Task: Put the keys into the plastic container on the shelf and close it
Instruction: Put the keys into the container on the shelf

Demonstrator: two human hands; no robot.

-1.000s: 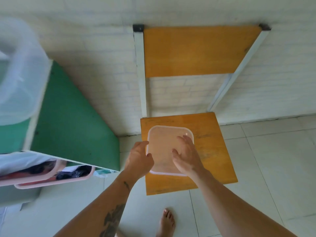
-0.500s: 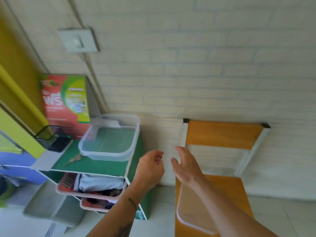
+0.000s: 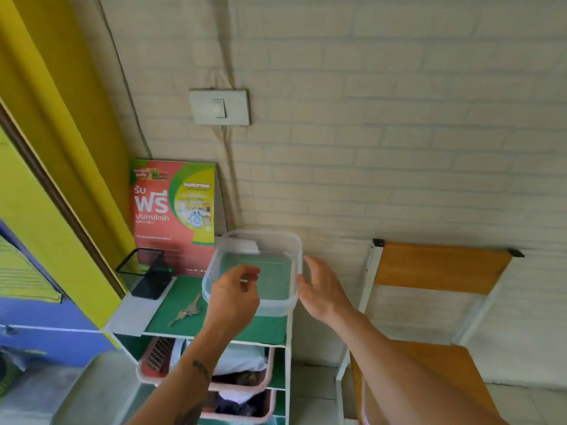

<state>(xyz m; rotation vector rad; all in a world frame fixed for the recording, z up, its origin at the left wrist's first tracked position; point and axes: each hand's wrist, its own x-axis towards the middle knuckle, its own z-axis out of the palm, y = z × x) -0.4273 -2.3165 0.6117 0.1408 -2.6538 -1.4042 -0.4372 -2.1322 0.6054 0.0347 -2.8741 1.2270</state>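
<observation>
A clear plastic container (image 3: 270, 250) stands open and lidless on the green top of the shelf (image 3: 184, 289). The keys (image 3: 185, 311) lie on the shelf top just left of the container's front corner. My left hand (image 3: 231, 299) hovers at the container's front left edge with fingers loosely curled and nothing in them. My right hand (image 3: 322, 289) is spread beside the container's right wall, close to it, holding nothing. The clear lid (image 3: 368, 397) lies on the wooden chair seat (image 3: 435, 378), partly hidden by my right forearm.
A black mesh holder (image 3: 144, 271) with a dark phone and a red and green laundry box (image 3: 175, 213) stand at the shelf's back left. Pink baskets (image 3: 211, 378) of clothes fill the lower shelves. A light switch (image 3: 219, 107) is on the brick wall. A yellow door frame stands at left.
My view rose from the chair to the shelf. Both hands left the lid on the chair seat and moved up and left to either side of the container.
</observation>
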